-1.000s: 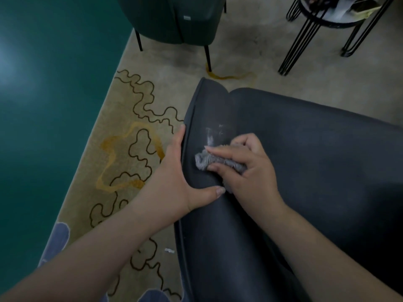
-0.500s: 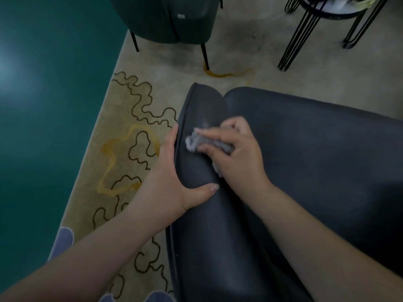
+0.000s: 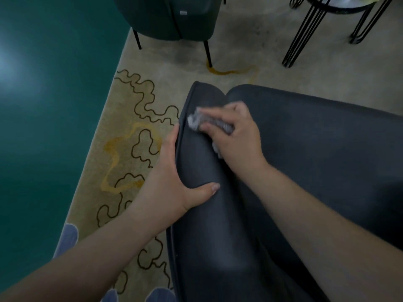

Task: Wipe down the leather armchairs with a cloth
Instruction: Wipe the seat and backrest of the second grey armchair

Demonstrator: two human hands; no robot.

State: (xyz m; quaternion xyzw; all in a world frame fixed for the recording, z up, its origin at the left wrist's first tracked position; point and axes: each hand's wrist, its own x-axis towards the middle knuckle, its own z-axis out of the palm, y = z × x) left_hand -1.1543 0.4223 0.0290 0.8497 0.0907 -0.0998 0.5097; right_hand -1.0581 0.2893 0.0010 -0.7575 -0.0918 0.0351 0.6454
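Vs. 0.5 s ago: my right hand [image 3: 237, 136] sits closer to the front tip of the armrest; left hand [image 3: 174, 182] unchanged. Right hand fingers curl round the crumpled grey fuzzy cloth [image 3: 195, 122], pressing it on the dark grey smooth leather armchair [image 3: 316, 149], near the armrest's rounded end. Left hand clamps the armrest's piped outer edge, thumb on top, fingers down the side. Leather: matte, faint sheen. Beige rug w/ squiggly dark lines [image 3: 135, 131] below; green chair w/ thin black legs [image 3: 170, 16] beyond.
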